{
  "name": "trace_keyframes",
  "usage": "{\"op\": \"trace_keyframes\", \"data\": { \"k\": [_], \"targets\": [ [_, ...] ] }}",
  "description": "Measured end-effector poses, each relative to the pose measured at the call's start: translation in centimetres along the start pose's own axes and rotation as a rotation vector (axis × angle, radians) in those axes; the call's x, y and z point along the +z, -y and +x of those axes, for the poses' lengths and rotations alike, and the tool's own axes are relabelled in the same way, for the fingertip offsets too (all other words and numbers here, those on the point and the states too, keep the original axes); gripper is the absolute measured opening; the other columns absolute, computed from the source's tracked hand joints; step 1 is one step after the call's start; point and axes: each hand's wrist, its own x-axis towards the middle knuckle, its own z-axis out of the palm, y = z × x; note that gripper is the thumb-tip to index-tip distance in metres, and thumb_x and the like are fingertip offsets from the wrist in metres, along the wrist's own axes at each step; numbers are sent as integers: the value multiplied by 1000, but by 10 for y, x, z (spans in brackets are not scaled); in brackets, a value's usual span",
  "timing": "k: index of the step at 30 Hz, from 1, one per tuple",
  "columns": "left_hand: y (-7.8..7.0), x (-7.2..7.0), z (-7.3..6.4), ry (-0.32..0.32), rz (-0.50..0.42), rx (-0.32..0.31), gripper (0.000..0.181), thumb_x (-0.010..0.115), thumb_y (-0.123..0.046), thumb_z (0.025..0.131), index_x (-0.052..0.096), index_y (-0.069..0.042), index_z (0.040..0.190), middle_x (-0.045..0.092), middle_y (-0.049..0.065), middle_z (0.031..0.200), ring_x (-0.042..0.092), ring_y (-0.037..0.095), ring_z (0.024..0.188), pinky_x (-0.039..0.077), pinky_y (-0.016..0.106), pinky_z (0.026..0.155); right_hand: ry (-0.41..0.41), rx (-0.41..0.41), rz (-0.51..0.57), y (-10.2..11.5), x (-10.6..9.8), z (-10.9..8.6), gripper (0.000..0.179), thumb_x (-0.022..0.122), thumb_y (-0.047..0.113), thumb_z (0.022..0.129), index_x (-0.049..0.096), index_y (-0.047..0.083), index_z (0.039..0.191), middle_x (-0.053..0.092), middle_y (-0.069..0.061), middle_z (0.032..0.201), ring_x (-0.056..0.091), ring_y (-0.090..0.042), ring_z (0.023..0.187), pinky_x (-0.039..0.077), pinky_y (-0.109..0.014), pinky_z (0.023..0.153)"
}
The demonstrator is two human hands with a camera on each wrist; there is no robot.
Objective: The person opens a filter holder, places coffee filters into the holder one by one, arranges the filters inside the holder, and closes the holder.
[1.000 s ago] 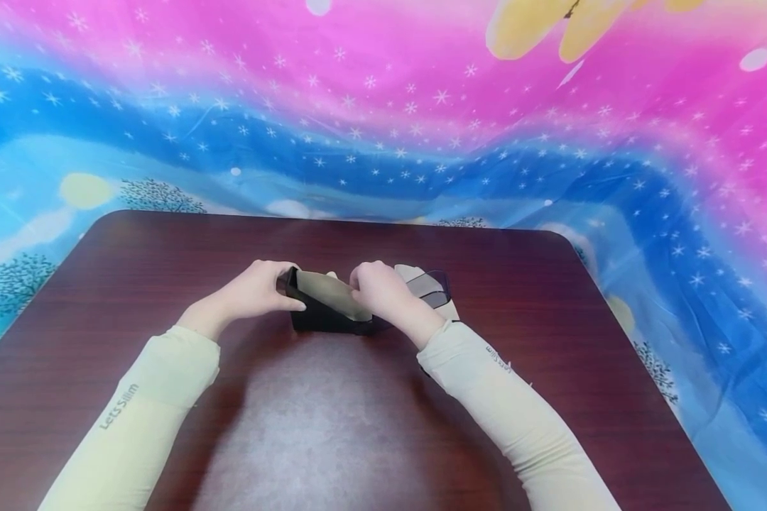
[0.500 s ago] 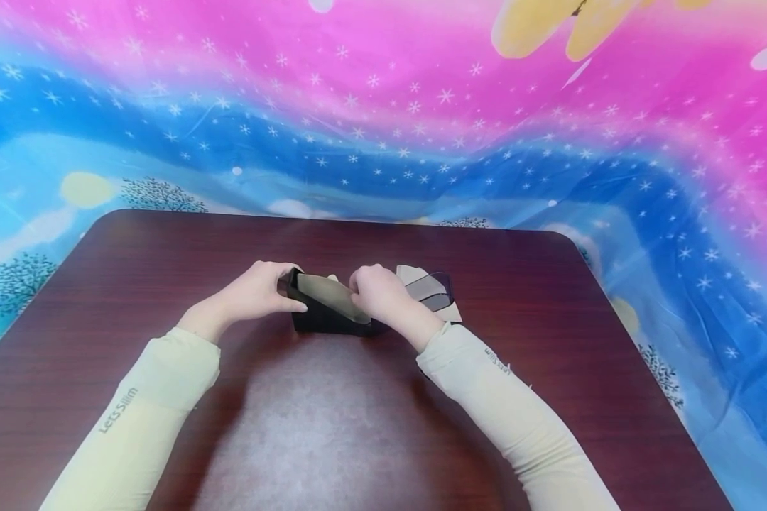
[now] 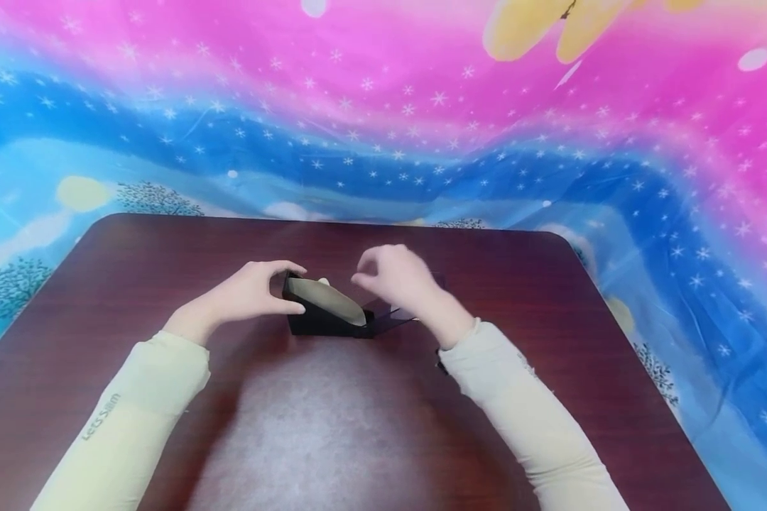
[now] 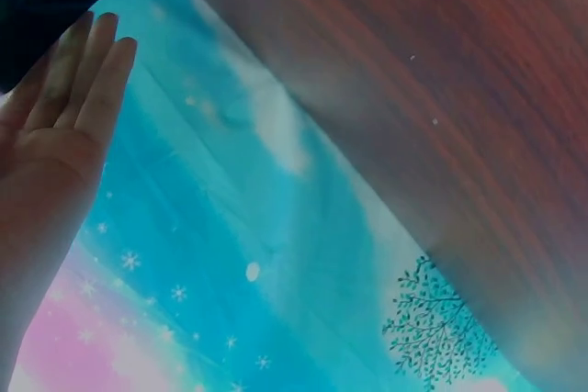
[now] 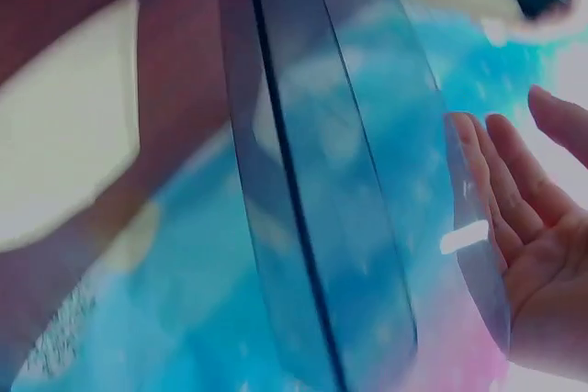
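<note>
On the table a black box (image 3: 319,324) lies with its smoky see-through lid (image 3: 390,321) folded out to the right. A tan, curved-edged sheet (image 3: 329,301) stands slanted inside it. My left hand (image 3: 246,289) grips the box's left end, thumb in front and fingers behind. Raised above the lid side, my right hand (image 3: 401,278) has loosely bent fingers in the head view, with nothing seen between them. The right wrist view has its fingers (image 5: 514,190) extended behind the clear lid (image 5: 340,153). A cream flat piece (image 5: 73,126) shows there at the left.
The dark wood table (image 3: 166,262) has rounded far corners. A patterned pink and blue cloth (image 3: 383,142) hangs behind and along its sides. A small pale tip (image 3: 323,281) shows behind the sheet, too small to identify.
My right hand has lifted off the box's right part and moved up and right, now covering most of the lid and the cream pieces. The left hand keeps its place at the box.
</note>
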Motion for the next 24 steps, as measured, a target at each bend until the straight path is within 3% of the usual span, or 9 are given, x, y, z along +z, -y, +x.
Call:
{"op": "trace_keyframes", "data": {
  "k": [5,10,16,20,24],
  "targets": [
    [-5,-7,-4,-28,-3,-10,52,76,-32,77,58,-14,122,60,9,123,55,25,114,43,45,95,-132,73,35,-32,-34,-8,28,60,36,89,68,14,106,70,-4,107,66,-20,88,51,-38,79],
    [-4,-10,-6,-42,44,-21,47,75,-30,77,60,-13,118,62,10,120,54,27,116,41,48,98,-189,190,14,-79,-41,-5,30,58,35,90,68,11,106,69,-8,107,64,-27,96,49,-44,80],
    [-4,-9,-5,-57,80,-26,37,75,-28,78,64,-12,110,66,8,109,58,26,109,42,47,95,-67,302,-66,-121,-11,5,26,59,31,89,68,10,100,70,-10,103,64,-30,95,49,-46,78],
    [-8,-10,-5,-47,118,-33,36,74,-28,78,65,-13,109,67,7,105,59,25,105,44,46,91,32,317,-124,-129,13,11,27,62,32,87,67,8,98,69,-11,101,64,-28,90,50,-44,71],
    [-13,-11,-3,-34,174,-33,34,74,-30,79,66,-17,109,68,3,101,61,21,100,45,45,87,80,346,-149,-134,29,13,32,65,33,82,65,4,97,68,-13,98,61,-25,84,49,-42,67]
  ]
}}
